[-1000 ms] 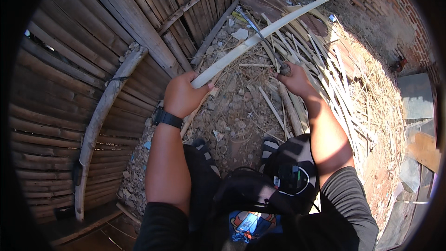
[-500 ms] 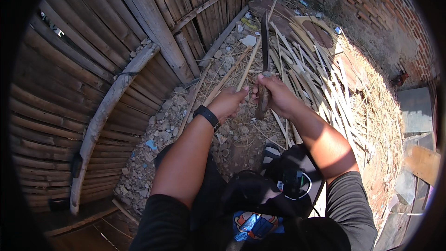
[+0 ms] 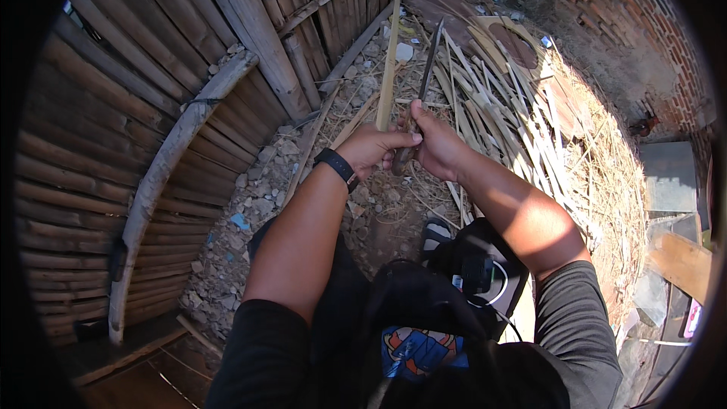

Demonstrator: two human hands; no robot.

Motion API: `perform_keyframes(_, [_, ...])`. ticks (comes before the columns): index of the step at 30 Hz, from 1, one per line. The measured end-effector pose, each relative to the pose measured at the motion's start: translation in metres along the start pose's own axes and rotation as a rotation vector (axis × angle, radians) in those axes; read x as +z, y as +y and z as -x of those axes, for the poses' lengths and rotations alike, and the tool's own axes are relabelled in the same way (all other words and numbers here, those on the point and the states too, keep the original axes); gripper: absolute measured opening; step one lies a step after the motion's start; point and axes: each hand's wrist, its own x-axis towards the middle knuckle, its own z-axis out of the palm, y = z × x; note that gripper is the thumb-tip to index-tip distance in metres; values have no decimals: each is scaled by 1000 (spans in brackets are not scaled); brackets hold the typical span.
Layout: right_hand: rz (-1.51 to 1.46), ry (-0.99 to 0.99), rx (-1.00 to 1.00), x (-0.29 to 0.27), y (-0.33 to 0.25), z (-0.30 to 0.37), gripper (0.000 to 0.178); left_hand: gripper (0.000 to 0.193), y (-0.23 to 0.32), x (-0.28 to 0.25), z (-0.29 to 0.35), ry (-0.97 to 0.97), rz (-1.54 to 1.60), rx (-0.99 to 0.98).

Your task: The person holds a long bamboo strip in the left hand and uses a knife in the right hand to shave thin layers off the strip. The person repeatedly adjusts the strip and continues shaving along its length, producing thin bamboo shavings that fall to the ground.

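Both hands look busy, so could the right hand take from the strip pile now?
Probably not: the right hand grips the knife, though nothing visible blocks the way to the strip pile.

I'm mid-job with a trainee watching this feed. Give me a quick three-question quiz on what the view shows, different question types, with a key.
1. Multiple choice: on which wrist is the black wristwatch?
A) right
B) left
C) both

2. True or false: the machete is in the right hand, its blade pointing toward the top of the picture.

3. Short answer: what does the left hand hold?

Key
1: B
2: True
3: A long, pale bamboo strip
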Motion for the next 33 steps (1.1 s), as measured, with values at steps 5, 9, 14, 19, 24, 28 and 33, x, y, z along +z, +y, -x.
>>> perform_keyframes(5, [454, 205, 72, 3, -10, 37, 80, 53, -5, -2, -3, 149, -257, 86])
perform_keyframes(9, [1115, -23, 128, -10, -20, 109, 66, 68, -18, -23, -11, 237, -476, 136])
perform_keyframes(14, [1577, -609, 130, 14, -17, 191, 74, 67, -15, -31, -14, 249, -608, -48])
perform_keyframes(19, [1905, -669, 95, 30, -11, 220, 78, 57, -20, -34, -19, 262, -681, -98])
perform_keyframes(24, [2102, -607, 161, 51, -12, 241, 79, 55, -9, -31, -7, 216, -687, -126])
perform_keyframes(28, [2076, -467, 225, 69, -18, 270, 75, 55, -9, -39, -2, 221, -647, -81])
perform_keyframes(33, [2059, -273, 186, 72, 1, 306, 68, 56, -10, -39, -7, 333, -663, 4])
